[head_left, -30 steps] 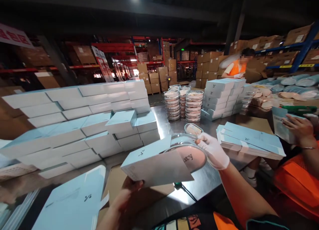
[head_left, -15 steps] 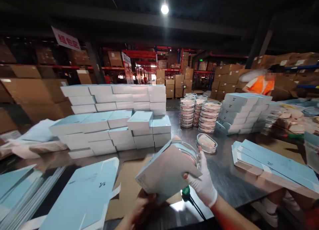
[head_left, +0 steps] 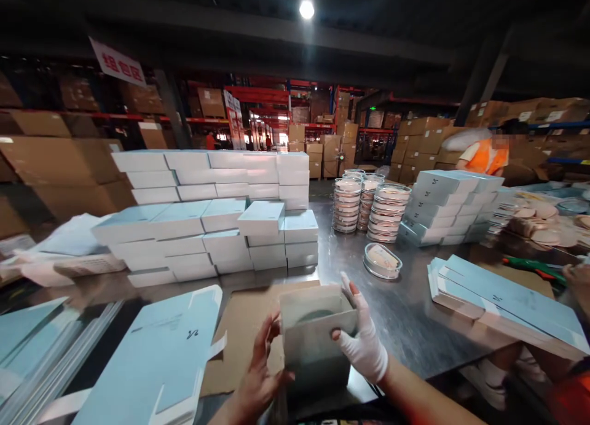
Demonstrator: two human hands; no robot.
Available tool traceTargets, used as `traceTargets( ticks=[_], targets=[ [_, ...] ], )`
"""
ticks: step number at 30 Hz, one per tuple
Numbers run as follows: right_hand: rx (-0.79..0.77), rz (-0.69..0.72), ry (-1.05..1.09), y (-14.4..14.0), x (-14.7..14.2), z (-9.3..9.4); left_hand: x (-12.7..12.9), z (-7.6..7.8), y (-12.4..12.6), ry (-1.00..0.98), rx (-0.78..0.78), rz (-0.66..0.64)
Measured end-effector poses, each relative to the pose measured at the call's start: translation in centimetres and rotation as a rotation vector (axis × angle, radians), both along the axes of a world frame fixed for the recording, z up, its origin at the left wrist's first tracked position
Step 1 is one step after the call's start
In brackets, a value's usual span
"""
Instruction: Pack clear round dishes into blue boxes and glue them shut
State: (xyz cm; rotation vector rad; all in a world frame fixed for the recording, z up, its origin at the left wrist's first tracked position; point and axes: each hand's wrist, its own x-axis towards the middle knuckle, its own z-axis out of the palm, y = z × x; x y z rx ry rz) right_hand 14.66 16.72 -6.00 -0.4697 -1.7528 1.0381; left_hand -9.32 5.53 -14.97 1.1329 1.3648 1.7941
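Note:
A small light-coloured cardboard box (head_left: 316, 357) stands upright between my hands, its open top towards me. Inside it a dark curved rim shows; the rest is hidden. My left hand (head_left: 265, 370), bare, holds the box's left side with thumb and fingers around the edge. In a white glove with bare fingertips, my right hand (head_left: 364, 342) grips the right side, thumb on the near wall. Beneath lies a brown cardboard sheet (head_left: 244, 320). Beyond my right hand sits an oval clear container (head_left: 382, 262) with a printed card on top.
Closed pale-blue boxes (head_left: 184, 228) form a wall at the back left. Stacked clear containers (head_left: 389, 213) and more boxes (head_left: 442, 207) stand back right. Flat blue cartons lie left (head_left: 157, 345) and right (head_left: 511, 302) on the metal table (head_left: 415, 327). A person in an orange vest (head_left: 483, 156) is beyond.
The box has turned upright and come down towards me. The clear container that showed at its mouth has gone down inside. My left hand has shifted up along the box's left side.

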Motion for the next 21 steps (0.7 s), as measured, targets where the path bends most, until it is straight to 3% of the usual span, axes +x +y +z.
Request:
traceTargets(
  ticks=[2, 5, 7, 9, 13, 17, 21],
  targets=[
    [-0.043, -0.002, -0.027, -0.7, 0.9, -0.2, 1.0, 1.4, 0.4, 0.083, 0.0, -0.059],
    [-0.098, 0.012, -0.037, -1.9, 1.7, -0.2, 2.0, 4.8, 0.6, 0.268, -0.044, -0.183],
    [-0.112, 0.009, -0.025, -2.4, 1.8, 0.1, 2.5, 6.5, 0.5, 0.302, -0.027, -0.189],
    [-0.116, -0.01, -0.009, -2.7, 1.7, 0.6, 2.8, 7.1, 0.3, 0.291, -0.007, -0.135],
    [-0.103, 0.004, 0.003, -3.1, 1.2, 1.7, 2.9, 6.2, 0.1, 0.324, 0.029, -0.066],
    [-0.229, 0.084, -0.048, -3.8, 0.5, 2.9, 2.9, 4.8, 0.0, 0.337, 0.052, -0.072],
    [-0.213, -0.016, -0.049, -3.8, -0.1, 2.5, 3.2, 2.6, -0.4, 0.055, 0.067, 0.072]
  ],
)
